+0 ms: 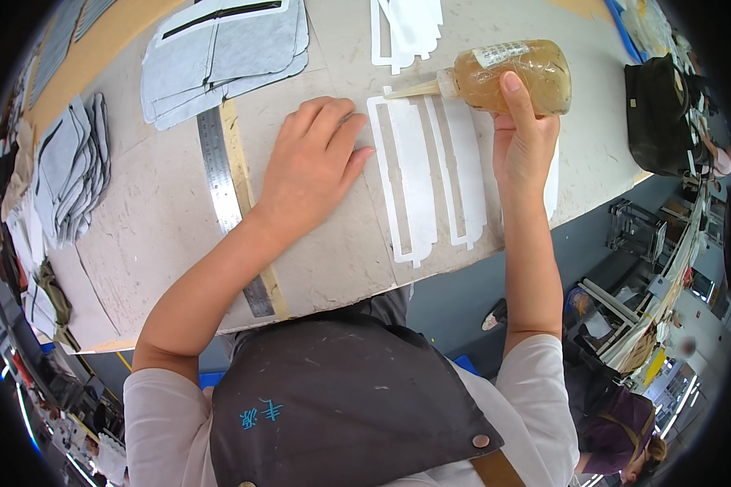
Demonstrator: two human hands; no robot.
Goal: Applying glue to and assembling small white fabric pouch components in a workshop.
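Note:
My right hand (521,142) grips a clear plastic squeeze bottle (512,73) of amber liquid, held sideways with its long thin nozzle pointing left over the top left corner of a white cut piece (414,203); I cannot tell if the tip touches it. More slotted white pieces (467,203) lie beside it, one partly hidden by my right arm. My left hand (317,158) rests on the work table just left of the pieces, fingers apart and loosely bent, holding nothing. A steel ruler (215,166) and a tan strip (235,154) lie under my left forearm.
Grey pieces are stacked at top left (227,65) and left (69,170), white pieces (406,24) at the top. A black bag (654,122) is at the right end of the table (138,268). A person in purple (625,438) is at lower right.

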